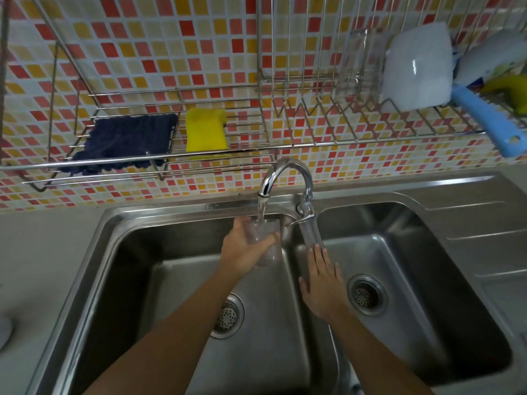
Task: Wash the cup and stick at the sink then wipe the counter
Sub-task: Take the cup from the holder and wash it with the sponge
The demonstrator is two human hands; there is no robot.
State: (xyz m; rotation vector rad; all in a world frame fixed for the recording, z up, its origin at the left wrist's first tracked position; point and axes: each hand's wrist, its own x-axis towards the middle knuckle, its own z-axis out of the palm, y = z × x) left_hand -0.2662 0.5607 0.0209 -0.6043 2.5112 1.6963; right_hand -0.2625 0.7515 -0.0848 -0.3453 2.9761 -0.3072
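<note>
Overhead and looking down, a steel double sink (pixel 137 252) spreads beneath a curved chrome tap (pixel 285 172) mounted at the divider between its two basins. Left of the tap runs a pale desk (pixel 42 252). Above and behind the tap a wire rack (pixel 171 158) hangs against a mosaic-tiled wall, holding a dark blue cloth (pixel 125 141) and, closer to the tap, a yellow sponge (pixel 206 131). The left hand (pixel 242 252) reaches in below the tap, over the left basin, with fingers and thumb curled around a clear cup (pixel 265 243) held right under the tap's spout. The cup stands roughly upright, mouth toward the spout, and the water stream (pixel 261 209) falls into it. The right hand (pixel 322 283) hovers just right of the tap, palm down, fingers straight and slightly spread, holding nothing. Its fingertips lie at the end of the tap's lever (pixel 310 229), though contact cannot be confirmed. From this free hand the cup lies near, up and to the left. Rinsing looks under way, and the right hand is the nearer one to the lever. No stick is visible.
</note>
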